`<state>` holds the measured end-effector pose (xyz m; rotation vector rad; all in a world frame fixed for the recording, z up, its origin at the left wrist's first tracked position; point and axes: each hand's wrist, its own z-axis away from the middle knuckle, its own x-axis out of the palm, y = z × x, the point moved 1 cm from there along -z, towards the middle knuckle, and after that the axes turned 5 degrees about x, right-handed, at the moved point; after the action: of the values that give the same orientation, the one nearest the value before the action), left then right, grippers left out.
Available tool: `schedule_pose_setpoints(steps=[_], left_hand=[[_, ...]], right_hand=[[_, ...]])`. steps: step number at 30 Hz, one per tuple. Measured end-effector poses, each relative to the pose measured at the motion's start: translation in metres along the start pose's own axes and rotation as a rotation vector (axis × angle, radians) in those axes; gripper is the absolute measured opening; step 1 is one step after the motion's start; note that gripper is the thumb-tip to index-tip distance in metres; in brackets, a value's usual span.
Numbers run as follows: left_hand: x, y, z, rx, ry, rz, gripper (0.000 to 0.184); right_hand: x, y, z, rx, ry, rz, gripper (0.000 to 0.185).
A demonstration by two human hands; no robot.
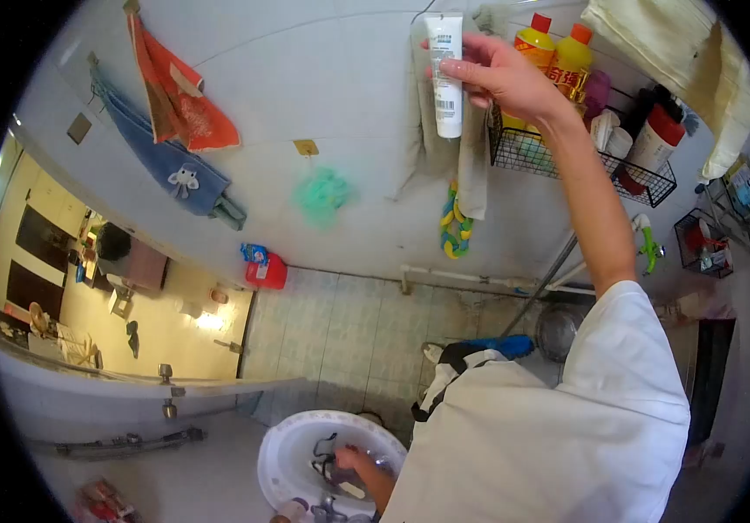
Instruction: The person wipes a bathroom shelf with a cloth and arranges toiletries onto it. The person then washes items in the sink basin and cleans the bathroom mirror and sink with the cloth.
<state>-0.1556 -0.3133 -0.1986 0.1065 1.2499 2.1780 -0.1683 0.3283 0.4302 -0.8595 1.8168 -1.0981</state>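
My right hand (505, 78) is raised near the wall at the top, its fingers closed round a white squeeze tube (447, 96) with a barcode. The tube is upright, cap end down, in front of a hanging beige towel (475, 174). Low in the view, my left hand (353, 458) is inside a white washbasin (274, 453). Its fingers look curled at a dark item with loose strap-like parts (321, 468); what it is I cannot make out. A metal tap (327, 510) stands at the basin's near edge.
Beside my right forearm a black wire rack (523, 157) holds yellow bottles (571, 57) and other toiletries. An orange cloth (183, 96) and a blue towel (161, 166) hang at left. A red container (266, 272) stands near a doorway. A green tap (649, 248) juts from the wall.
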Motion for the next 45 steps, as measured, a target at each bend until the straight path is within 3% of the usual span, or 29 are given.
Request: schedule_pose_setpoints(steps=[2,6,15,19,22,24,25,27,28,31,32,35,36,37,38,39,40,41,43,44,45], left_hand=[[-0.001,-0.001,-0.002,0.006,-0.002,-0.026,0.018],[0.003,-0.004,0.0,0.024,-0.014,-0.063,0.019],[0.026,0.002,0.011,0.058,-0.063,-0.123,0.02],[0.033,0.002,0.014,0.069,-0.09,-0.139,0.02],[0.035,0.008,0.016,0.077,-0.1,-0.149,0.021],[0.033,0.005,0.016,0.082,-0.111,-0.151,0.021],[0.034,0.007,0.015,0.084,-0.111,-0.157,0.021],[0.033,0.006,0.018,0.082,-0.12,-0.155,0.021],[0.034,0.007,0.019,0.086,-0.124,-0.151,0.021],[0.029,0.007,0.018,0.089,-0.122,-0.139,0.022],[0.026,0.005,0.017,0.087,-0.124,-0.133,0.022],[0.02,0.003,0.011,0.097,-0.129,-0.119,0.022],[0.015,0.003,0.01,0.092,-0.129,-0.105,0.022],[0.012,0.005,0.005,0.096,-0.143,-0.088,0.022],[0.005,0.003,-0.001,0.103,-0.146,-0.06,0.023],[-0.012,-0.003,-0.004,0.095,-0.123,-0.034,0.023],[-0.021,-0.015,-0.005,0.097,-0.094,-0.018,0.023],[-0.025,-0.022,-0.001,0.095,-0.058,-0.014,0.023],[-0.029,-0.039,0.004,0.077,0.065,-0.031,0.023],[-0.031,-0.05,0.01,0.073,0.131,-0.042,0.023],[-0.026,-0.062,0.013,0.071,0.198,-0.058,0.024]], right_hand=[[-0.012,-0.002,0.002,-0.041,-0.002,0.073,0.041],[-0.032,-0.008,0.014,-0.085,-0.119,-0.041,0.037],[-0.037,-0.01,0.018,-0.166,-0.125,0.086,0.04],[-0.039,-0.014,0.022,-0.099,-0.121,0.037,0.036],[-0.051,-0.009,0.024,-0.178,-0.033,0.178,0.032],[-0.065,0.004,0.028,-0.392,0.377,0.375,0.032],[-0.068,0.008,0.034,-0.392,0.373,0.375,0.032],[-0.073,0.018,0.047,-0.219,0.607,0.658,0.038],[-0.071,0.025,0.049,-0.135,0.619,0.703,0.04],[-0.068,0.049,0.048,-0.207,0.445,0.818,0.037],[-0.058,0.044,0.051,-0.003,0.45,0.782,0.037],[-0.051,0.044,0.053,0.111,0.416,0.864,0.04],[-0.056,0.053,0.052,0.026,0.459,0.743,0.043],[-0.055,0.05,0.054,-0.084,0.557,0.892,0.043],[-0.054,0.042,0.057,-0.01,0.644,0.978,0.043],[-0.049,0.033,0.06,0.059,0.577,1.048,0.048],[-0.033,0.026,0.069,-0.039,0.717,1.152,0.044],[-0.037,0.025,0.075,-0.071,0.676,1.063,0.038],[0.023,0.009,0.078,-0.407,0.749,0.838,0.033],[0.041,0.021,0.079,-0.535,0.76,0.949,0.031],[0.062,0.047,0.068,-0.609,0.608,0.777,0.029]])
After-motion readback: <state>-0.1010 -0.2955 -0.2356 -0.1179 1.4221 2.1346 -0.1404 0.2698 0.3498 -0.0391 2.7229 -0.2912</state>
